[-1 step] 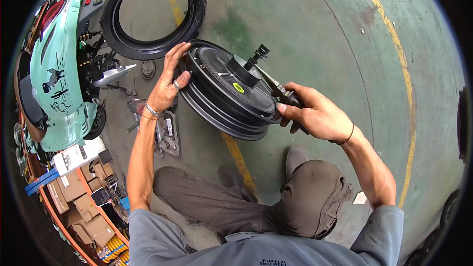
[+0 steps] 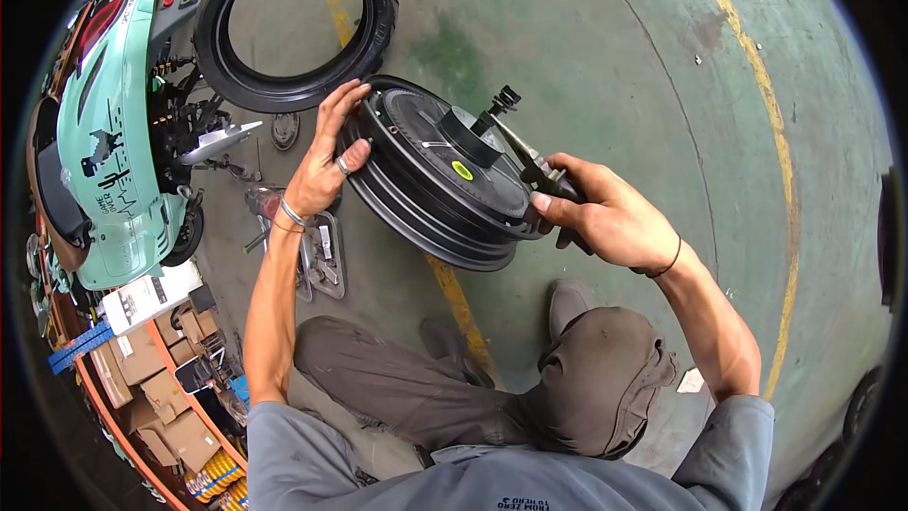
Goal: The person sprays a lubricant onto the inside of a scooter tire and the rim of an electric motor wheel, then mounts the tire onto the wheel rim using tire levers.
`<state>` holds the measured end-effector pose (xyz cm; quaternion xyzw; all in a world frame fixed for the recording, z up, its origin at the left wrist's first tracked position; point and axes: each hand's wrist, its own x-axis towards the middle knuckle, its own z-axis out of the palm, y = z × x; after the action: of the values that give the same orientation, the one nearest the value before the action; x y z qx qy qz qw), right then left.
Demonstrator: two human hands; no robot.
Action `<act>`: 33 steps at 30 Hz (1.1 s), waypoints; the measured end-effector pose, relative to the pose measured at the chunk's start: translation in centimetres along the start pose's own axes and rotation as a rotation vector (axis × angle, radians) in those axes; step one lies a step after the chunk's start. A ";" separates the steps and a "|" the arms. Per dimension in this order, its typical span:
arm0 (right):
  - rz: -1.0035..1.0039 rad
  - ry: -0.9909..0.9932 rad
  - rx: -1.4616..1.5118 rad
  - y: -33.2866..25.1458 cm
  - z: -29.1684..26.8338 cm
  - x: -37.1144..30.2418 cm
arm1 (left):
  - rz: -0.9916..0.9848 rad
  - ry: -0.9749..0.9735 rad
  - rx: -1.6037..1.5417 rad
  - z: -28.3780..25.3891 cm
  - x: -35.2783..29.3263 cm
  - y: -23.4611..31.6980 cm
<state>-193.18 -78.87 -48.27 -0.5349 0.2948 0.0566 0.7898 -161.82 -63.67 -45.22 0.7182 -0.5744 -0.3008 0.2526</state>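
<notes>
The wheel point(image 2: 426, 170) tilted between the left hand point(image 2: 324, 167), holding its left rim, and the right hand point(image 2: 613, 213), clutching pliers point(image 2: 535, 168).

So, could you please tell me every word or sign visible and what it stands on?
Mint-green scooter: dark lettering beside a pixel-style figure; wording not repeated here.
Grey shirt: dark lettering; wording not repeated.
Black wheel: yellow-green oval sticker, marks too small to read.
White box: print too small to read.
</notes>
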 end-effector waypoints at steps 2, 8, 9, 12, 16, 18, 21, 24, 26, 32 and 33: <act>0.023 0.025 0.104 -1.2 0.1 0.7 | -0.020 0.007 0.034 0.6 -0.3 0.9; -0.520 0.025 -0.008 -0.1 2.3 5.4 | 0.081 -0.014 0.047 2.9 -1.4 3.2; -0.554 -0.018 0.051 0.2 2.6 5.4 | 0.074 -0.008 0.048 2.9 -1.7 3.6; -0.338 -0.020 0.054 0.6 3.6 2.8 | 0.146 -0.114 0.090 3.4 -2.0 4.8; -0.167 -0.092 0.383 2.9 5.4 1.5 | 0.235 -0.153 0.147 4.6 -3.5 5.5; -0.172 -0.127 0.342 3.1 5.8 0.8 | 0.254 -0.166 0.173 5.0 -4.4 6.2; -0.139 -0.166 0.339 4.3 5.6 0.0 | 0.273 -0.175 0.235 5.4 -5.2 7.3; -0.047 -0.199 0.375 4.7 5.8 -1.0 | 0.256 -0.175 0.273 5.5 -5.1 8.0; 0.032 -0.188 0.421 4.7 6.3 -1.3 | 0.268 -0.167 0.372 5.2 -5.3 8.6; -0.008 -0.128 0.337 3.9 6.9 -1.4 | 0.354 -0.204 0.777 4.6 -4.6 10.5; -0.051 -0.120 0.274 3.8 7.0 -1.3 | 0.353 -0.205 0.781 4.5 -4.1 10.2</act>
<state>-192.92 -70.86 -48.92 -0.4249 0.2382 0.0276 0.8729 -172.59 -61.91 -40.46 0.6172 -0.7809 -0.0831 -0.0486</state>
